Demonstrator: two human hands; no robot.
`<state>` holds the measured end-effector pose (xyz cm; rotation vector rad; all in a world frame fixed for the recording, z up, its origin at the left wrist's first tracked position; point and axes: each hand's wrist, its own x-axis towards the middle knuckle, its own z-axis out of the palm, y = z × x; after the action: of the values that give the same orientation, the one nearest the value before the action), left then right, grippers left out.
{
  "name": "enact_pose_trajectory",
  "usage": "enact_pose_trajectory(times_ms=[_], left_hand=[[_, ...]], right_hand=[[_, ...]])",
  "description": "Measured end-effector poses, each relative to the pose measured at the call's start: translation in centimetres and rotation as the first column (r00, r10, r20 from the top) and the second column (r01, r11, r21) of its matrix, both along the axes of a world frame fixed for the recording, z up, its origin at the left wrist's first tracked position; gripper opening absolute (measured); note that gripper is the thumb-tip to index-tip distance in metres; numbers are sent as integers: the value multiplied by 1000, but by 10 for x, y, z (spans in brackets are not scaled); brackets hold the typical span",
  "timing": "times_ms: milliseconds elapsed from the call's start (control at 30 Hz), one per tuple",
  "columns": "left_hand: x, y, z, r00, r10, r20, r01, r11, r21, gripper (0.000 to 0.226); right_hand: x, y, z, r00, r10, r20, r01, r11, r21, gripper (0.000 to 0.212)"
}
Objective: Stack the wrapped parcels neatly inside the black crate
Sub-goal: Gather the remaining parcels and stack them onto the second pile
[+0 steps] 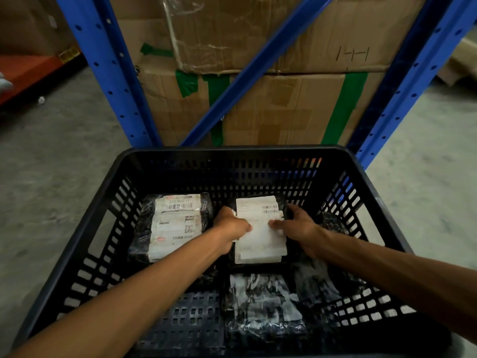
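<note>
Stacked cardboard boxes (271, 73) stand behind a blue rack frame (113, 73) at 12 o'clock. Black crate (232, 164) sits on the concrete floor (51, 156), holding wrapped parcels. Labelled parcel (178, 223) lies at 10 o'clock inside; unlabelled parcel (260, 303) at 6 o'clock. Centre parcel (260, 233): left hand (232, 228) and right hand (299, 226) each grip its sides, thumbs on top.

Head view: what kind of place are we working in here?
Most likely a warehouse or stockroom: blue steel racking holds big taped cardboard cartons on a bare concrete floor, and labelled wrapped parcels sit in a black crate.
</note>
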<state>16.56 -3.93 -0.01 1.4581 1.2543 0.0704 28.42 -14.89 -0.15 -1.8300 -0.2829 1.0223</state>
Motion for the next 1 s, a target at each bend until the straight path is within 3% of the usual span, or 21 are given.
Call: enact_pose_trajectory(times_ms=[100, 167, 233, 300, 400, 433, 533, 567, 633, 700, 767, 800, 900, 1000], left_hand=[[7, 3, -13, 979, -173, -104, 180, 982, 58, 79], [16, 2, -15, 918, -322, -230, 349, 933, 86, 95], [22, -1, -16, 815, -412, -406, 487, 868, 96, 96], [22, -6, -22, 751, -425, -505, 548, 828, 118, 94], [14, -15, -29, 731, -425, -534, 587, 791, 174, 91], [10, -17, -31, 710, -437, -553, 617, 764, 189, 90], [1, -18, -31, 604, -528, -597, 731, 666, 150, 85], [-2, -16, -28, 574, -560, -598, 756, 642, 124, 84], [-8, -15, -16, 539, -600, -591, 791, 601, 112, 79], [-15, -16, -2, 512, -646, -566, 830, 542, 132, 76], [-29, -21, 13, 430, -724, -539, 892, 433, 130, 79], [-39, -23, 20, 359, -762, -539, 928, 353, 119, 82], [-70, -27, 36, 146, -826, -544, 989, 126, 74, 95], [-92, -35, 44, -41, -822, -568, 999, -54, 5, 109]], right_hand=[[3, 12, -12, 953, 266, 146, -236, 951, -198, 60], [2, 22, -19, 876, 452, 167, -366, 849, -381, 84], [1, 27, -23, 791, 588, 173, -405, 713, -572, 93], [5, 26, -22, 743, 643, 186, -419, 663, -621, 84], [15, 23, -24, 645, 745, 170, -480, 568, -668, 57], [16, 27, -29, 588, 795, 148, -492, 497, -714, 53], [4, 46, -35, 354, 934, -53, -351, 80, -933, 56], [1, 50, -33, 288, 953, -93, -314, 2, -950, 55], [3, 50, -20, 190, 982, -8, -290, 48, -956, 48], [13, 38, -1, 68, 978, 195, -225, 205, -952, 44], [17, 21, 13, -88, 939, 333, -225, 307, -925, 58], [17, 10, 21, -167, 923, 346, -298, 287, -910, 69], [3, -36, 42, -376, 877, 299, -473, 96, -876, 95], [-30, -88, 43, -410, 879, 244, -531, -12, -847, 94]])
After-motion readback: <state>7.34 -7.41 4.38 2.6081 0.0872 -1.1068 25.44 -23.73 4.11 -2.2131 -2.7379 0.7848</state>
